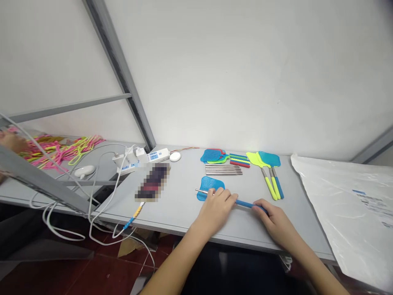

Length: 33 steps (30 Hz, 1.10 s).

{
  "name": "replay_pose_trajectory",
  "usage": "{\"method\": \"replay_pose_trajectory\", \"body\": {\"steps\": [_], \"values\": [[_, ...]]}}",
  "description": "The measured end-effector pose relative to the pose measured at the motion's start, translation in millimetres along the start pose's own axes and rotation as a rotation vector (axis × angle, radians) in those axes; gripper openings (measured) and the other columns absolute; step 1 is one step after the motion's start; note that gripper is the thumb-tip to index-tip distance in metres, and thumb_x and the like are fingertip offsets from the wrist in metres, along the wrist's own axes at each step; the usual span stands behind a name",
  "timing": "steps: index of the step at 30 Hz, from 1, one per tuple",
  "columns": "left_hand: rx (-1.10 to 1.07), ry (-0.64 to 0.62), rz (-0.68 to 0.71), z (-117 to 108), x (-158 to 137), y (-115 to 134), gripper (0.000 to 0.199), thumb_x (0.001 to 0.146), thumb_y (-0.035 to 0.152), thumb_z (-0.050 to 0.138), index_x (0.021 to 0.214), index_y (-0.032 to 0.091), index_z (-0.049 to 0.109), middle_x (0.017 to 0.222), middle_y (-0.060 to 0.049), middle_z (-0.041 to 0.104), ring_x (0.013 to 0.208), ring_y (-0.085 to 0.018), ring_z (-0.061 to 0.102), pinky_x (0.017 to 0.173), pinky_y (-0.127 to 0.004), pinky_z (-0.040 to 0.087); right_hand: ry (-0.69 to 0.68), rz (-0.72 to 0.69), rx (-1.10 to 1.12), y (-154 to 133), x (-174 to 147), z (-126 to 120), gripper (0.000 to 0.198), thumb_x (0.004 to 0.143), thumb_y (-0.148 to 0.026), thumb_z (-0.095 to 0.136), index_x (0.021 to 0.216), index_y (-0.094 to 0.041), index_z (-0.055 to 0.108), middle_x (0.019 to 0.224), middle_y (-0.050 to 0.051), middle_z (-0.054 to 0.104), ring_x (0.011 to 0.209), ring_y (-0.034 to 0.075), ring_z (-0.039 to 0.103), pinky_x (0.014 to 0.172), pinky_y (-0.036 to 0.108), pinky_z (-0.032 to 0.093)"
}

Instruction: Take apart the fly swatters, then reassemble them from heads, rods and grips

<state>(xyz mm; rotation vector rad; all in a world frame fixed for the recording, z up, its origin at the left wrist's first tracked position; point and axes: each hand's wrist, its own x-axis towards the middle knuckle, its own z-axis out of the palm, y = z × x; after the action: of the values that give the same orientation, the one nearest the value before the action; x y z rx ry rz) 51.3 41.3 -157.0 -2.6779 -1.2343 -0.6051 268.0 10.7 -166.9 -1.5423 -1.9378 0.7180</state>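
Observation:
My left hand [217, 207] is closed around a thin metal rod [200, 191], whose bare tip sticks out to the left. A blue handle [245, 203] runs in line with the rod, and my right hand [274, 223] grips its far end. Whether the rod sits inside the handle is hidden under my left fingers. Below the rod tip, a blue mesh fly swatter head [211, 181] lies on the table. Behind it are a row of metal rods [223, 169], several coloured handles [240, 160] and a pile of swatter heads [211, 155].
Three fly swatters with handles [274, 180] lie to the right, beside a white plastic bag [346, 205]. On the left are a blurred-out phone-like object [153, 182] on a cable, a power strip [159, 155] and a white disc [175, 157]. Another person's hand [14, 141] is near colourful cords [61, 151].

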Motion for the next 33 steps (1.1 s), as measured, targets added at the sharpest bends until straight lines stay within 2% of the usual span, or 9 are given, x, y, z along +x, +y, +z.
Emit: {"method": "replay_pose_trajectory", "body": {"steps": [6, 10, 13, 15, 17, 21, 25, 30, 33], "values": [[-0.176, -0.022, 0.076, -1.3, 2.7, 15.2, 0.047, 0.09, 0.014, 0.04, 0.136, 0.016, 0.035, 0.111, -0.012, 0.057, 0.099, -0.025, 0.051, 0.082, -0.041, 0.042, -0.027, 0.014, 0.008, 1.1, -0.3, 3.9, 0.029, 0.092, -0.049, 0.038, 0.094, -0.027, 0.057, 0.087, 0.002, 0.067, 0.08, 0.022, 0.06, 0.072, 0.033, 0.044], [-0.289, 0.113, 0.074, -8.6, 3.9, 15.8, 0.05, 0.088, 0.018, 0.042, 0.137, 0.019, 0.034, 0.135, -0.015, 0.043, 0.12, -0.026, 0.044, 0.101, -0.047, 0.034, 0.005, 0.016, 0.075, 1.5, 0.6, 0.2, 0.029, 0.093, -0.048, 0.038, 0.092, -0.027, 0.056, 0.088, 0.001, 0.065, 0.082, 0.021, 0.059, 0.072, 0.031, 0.044], [-0.286, 0.308, -0.116, -16.1, 3.4, 1.8, 0.045, 0.089, 0.024, 0.045, 0.133, 0.021, 0.039, 0.138, -0.013, 0.041, 0.126, -0.027, 0.038, 0.11, -0.053, 0.02, 0.054, 0.047, 0.102, 2.1, 1.1, -3.4, 0.031, 0.093, -0.05, 0.037, 0.088, -0.025, 0.056, 0.081, 0.001, 0.061, 0.078, 0.02, 0.056, 0.07, 0.03, 0.043], [-0.303, 0.378, -0.303, -20.8, 3.1, -13.6, 0.039, 0.091, 0.027, 0.042, 0.129, 0.02, 0.043, 0.133, -0.013, 0.046, 0.123, -0.025, 0.041, 0.109, -0.049, 0.023, 0.076, 0.067, 0.114, 2.8, 1.0, -5.0, 0.033, 0.093, -0.051, 0.037, 0.086, -0.025, 0.055, 0.076, 0.0, 0.058, 0.074, 0.019, 0.054, 0.067, 0.029, 0.042], [-0.383, 0.331, -0.389, -24.3, 2.8, -29.6, 0.032, 0.094, 0.029, 0.038, 0.123, 0.022, 0.05, 0.125, -0.01, 0.052, 0.117, -0.023, 0.046, 0.103, -0.042, 0.032, 0.084, 0.075, 0.13, 3.2, 0.5, -5.9, 0.034, 0.093, -0.051, 0.036, 0.085, -0.024, 0.054, 0.073, 0.0, 0.054, 0.071, 0.018, 0.052, 0.065, 0.029, 0.041], [-0.696, 0.138, -0.363, -25.2, 1.6, -49.8, 0.028, 0.095, 0.035, 0.037, 0.099, 0.02, 0.061, 0.098, -0.005, 0.062, 0.093, -0.019, 0.056, 0.083, -0.03, 0.043, 0.078, 0.08, 0.163, 2.2, -0.5, -6.6, 0.033, 0.093, -0.051, 0.036, 0.086, -0.023, 0.054, 0.073, -0.001, 0.052, 0.071, 0.017, 0.049, 0.064, 0.028, 0.039], [-0.877, 0.061, -0.406, -23.7, -0.2, -52.7, 0.029, 0.093, 0.039, 0.042, 0.081, 0.018, 0.058, 0.075, -0.001, 0.058, 0.072, -0.014, 0.052, 0.067, -0.024, 0.039, 0.078, 0.075, 0.194, 1.0, -0.8, -7.2, 0.032, 0.093, -0.05, 0.038, 0.086, -0.023, 0.054, 0.075, -0.001, 0.051, 0.072, 0.016, 0.048, 0.066, 0.027, 0.038], [-1.028, -0.068, -0.419, -28.3, -1.7, -52.9, 0.034, 0.092, 0.043, 0.042, 0.077, 0.016, 0.058, 0.068, 0.001, 0.053, 0.064, -0.012, 0.045, 0.061, -0.023, 0.035, 0.066, 0.049, 0.212, 2.1, 0.2, -9.0, 0.03, 0.093, -0.048, 0.04, 0.085, -0.023, 0.055, 0.074, -0.002, 0.052, 0.072, 0.015, 0.048, 0.067, 0.026, 0.038], [-1.007, -0.16, -0.402, -32.3, -3.0, -54.0, 0.037, 0.092, 0.044, 0.041, 0.076, 0.016, 0.06, 0.063, 0.002, 0.049, 0.061, -0.012, 0.041, 0.059, -0.023, 0.032, 0.062, 0.046, 0.225, 2.6, 0.6, -11.4, 0.029, 0.093, -0.046, 0.04, 0.084, -0.023, 0.055, 0.075, -0.002, 0.053, 0.072, 0.015, 0.048, 0.067, 0.026, 0.038]]}}
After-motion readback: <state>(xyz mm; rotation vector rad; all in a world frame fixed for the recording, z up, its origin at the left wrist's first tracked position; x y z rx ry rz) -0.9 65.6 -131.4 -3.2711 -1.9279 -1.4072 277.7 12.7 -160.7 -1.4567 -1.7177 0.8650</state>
